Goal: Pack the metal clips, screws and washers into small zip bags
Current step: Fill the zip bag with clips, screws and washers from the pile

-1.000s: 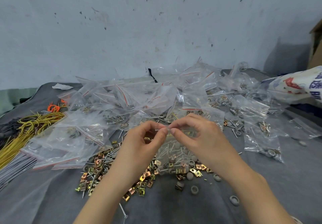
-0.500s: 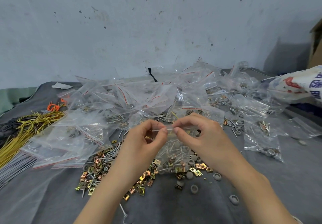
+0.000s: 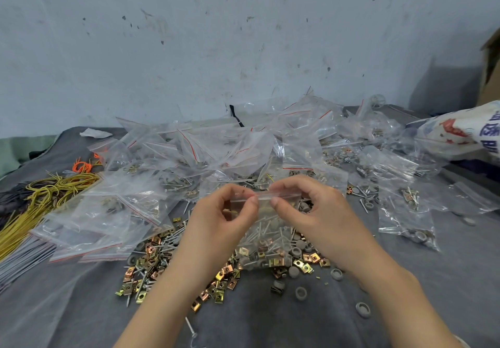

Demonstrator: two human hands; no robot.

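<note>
Zip edge of bag [image 3: 266,230] pinched by left grip [image 3: 219,222] and right grip [image 3: 311,212], both closed on it; loose clips [image 3: 216,285] on table [image 3: 270,323] beneath.

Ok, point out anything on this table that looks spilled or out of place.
One screw lies alone nearest the camera, apart from the pile of clips. A few grey washers sit scattered right of it. Nothing looks damaged.

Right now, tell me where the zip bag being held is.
In the head view's centre, the zip bag hangs between the left hand and right hand, pinched at its top strip, above the metal clips.
</note>
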